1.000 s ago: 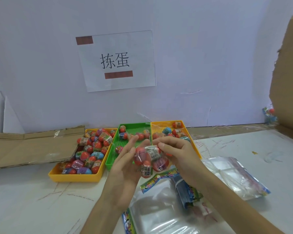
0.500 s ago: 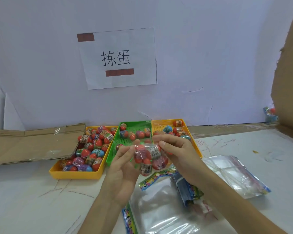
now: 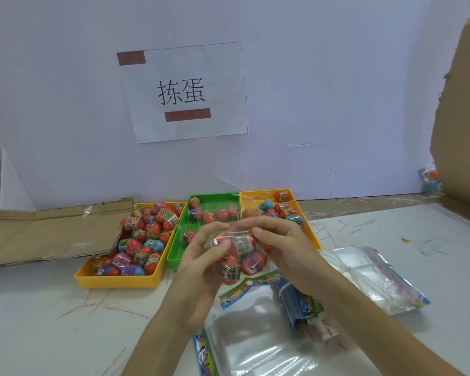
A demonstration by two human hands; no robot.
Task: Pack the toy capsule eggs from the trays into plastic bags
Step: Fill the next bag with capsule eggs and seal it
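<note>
1. Just in front of the green tray (image 3: 173, 259), above the table (image 3: 52, 329), I hold the bag (image 3: 259, 246) with several eggs (image 3: 248, 264) inside it.
2. My left hand (image 3: 201, 263) grips the bag's side, fingers curled round the eggs through the film. My right hand (image 3: 285, 248) pinches the bag's top edge between thumb and fingers. So both hands are closed on the bag.
3. I judge this to be the closing step: the bag looks filled and its mouth is being pressed. I cannot tell whether the mouth is sealed yet.
4. The green tray holds only a few eggs, mostly at its far end. The left tray (image 3: 117, 280), touching its left side, is heaped with them. The right tray (image 3: 253, 202), touching its right side, holds a handful.
5. Nearer me than the green tray lie spare bags (image 3: 255, 337), flat and empty, with more (image 3: 375, 278) off to its right.
6. My reading is that one bag is nearly done and most of the work is left: the heaped left tray looks barely touched, and many spare bags wait.
</note>
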